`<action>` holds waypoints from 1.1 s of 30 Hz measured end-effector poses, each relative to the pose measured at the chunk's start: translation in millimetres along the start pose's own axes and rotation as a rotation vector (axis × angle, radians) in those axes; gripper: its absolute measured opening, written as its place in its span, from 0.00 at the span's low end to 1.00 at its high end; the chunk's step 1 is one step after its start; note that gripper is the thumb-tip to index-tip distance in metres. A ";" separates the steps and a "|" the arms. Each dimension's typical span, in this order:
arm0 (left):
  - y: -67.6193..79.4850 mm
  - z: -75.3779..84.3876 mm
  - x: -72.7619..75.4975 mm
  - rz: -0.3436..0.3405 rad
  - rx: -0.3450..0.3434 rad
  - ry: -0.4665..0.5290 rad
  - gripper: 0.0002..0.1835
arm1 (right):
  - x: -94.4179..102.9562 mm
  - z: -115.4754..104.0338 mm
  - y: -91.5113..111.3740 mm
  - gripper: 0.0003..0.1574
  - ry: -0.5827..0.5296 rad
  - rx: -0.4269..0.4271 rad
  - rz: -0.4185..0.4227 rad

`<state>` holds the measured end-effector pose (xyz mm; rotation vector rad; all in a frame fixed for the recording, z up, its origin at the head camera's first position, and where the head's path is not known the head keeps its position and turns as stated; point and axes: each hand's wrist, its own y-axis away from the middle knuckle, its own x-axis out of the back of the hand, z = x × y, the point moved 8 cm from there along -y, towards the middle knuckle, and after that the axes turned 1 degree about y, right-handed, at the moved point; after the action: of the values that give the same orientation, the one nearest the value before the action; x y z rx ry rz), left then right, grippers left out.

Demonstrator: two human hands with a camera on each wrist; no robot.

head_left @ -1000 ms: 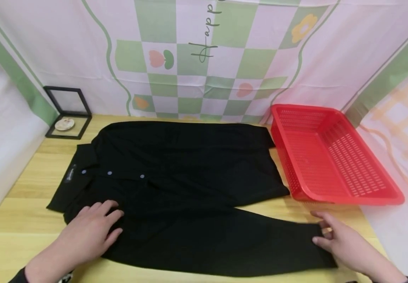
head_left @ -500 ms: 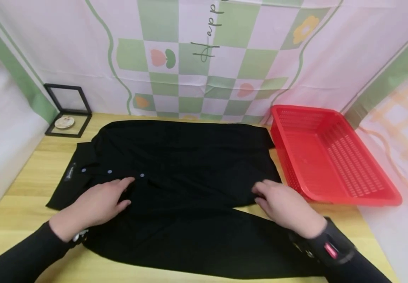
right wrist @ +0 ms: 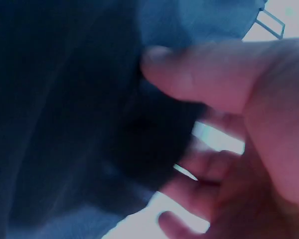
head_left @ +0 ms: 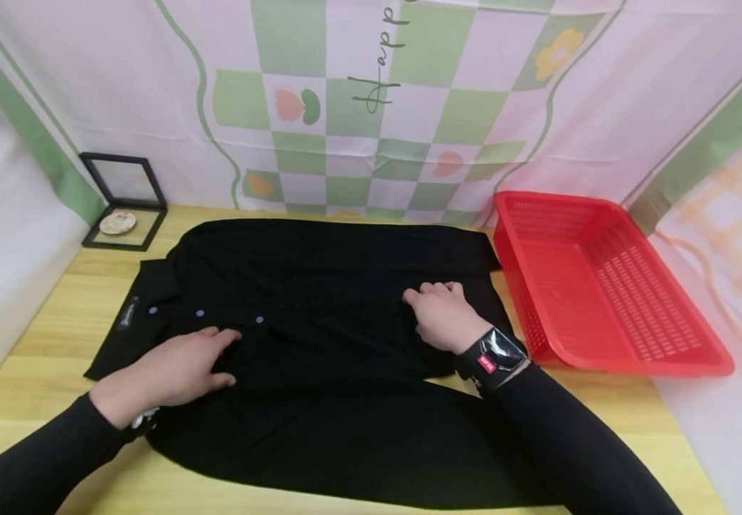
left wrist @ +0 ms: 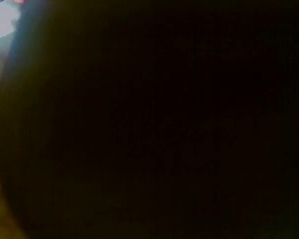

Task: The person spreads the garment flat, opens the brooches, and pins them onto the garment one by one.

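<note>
A black long-sleeved shirt (head_left: 319, 343) lies spread on the table in the head view, its collar at the left and light buttons near it. My left hand (head_left: 177, 368) rests on the upper front below the buttons, thumb apart from the fingers. Near the hem, my right hand (head_left: 444, 318) pinches the cloth with curled fingers. In the right wrist view the thumb (right wrist: 174, 72) touches dark cloth, which hides the fingertips. Dark cloth fills most of the left wrist view, so the left hand's work is hidden there.
A red plastic basket (head_left: 609, 286) stands at the right, close to the shirt's hem and far cuff. At the back left, a black-edged frame (head_left: 119, 207) holds a small round item. A patterned curtain (head_left: 351, 107) hangs behind the wooden table (head_left: 42, 357).
My right hand has left the near sleeve's cuff and moved left and away to the shirt's lower body. My left hand has shifted slightly farther up toward the buttons.
</note>
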<state>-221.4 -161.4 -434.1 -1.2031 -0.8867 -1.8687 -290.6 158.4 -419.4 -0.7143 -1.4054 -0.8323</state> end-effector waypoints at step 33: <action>54.7 15.0 2.0 0.250 -0.354 -0.037 0.19 | 48.0 -15.9 137.7 0.24 0.047 0.185 0.115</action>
<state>-168.8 -176.2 -418.7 -1.4890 -0.4074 -1.8482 -167.2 216.1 -365.1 -0.6237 -1.3658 -0.6168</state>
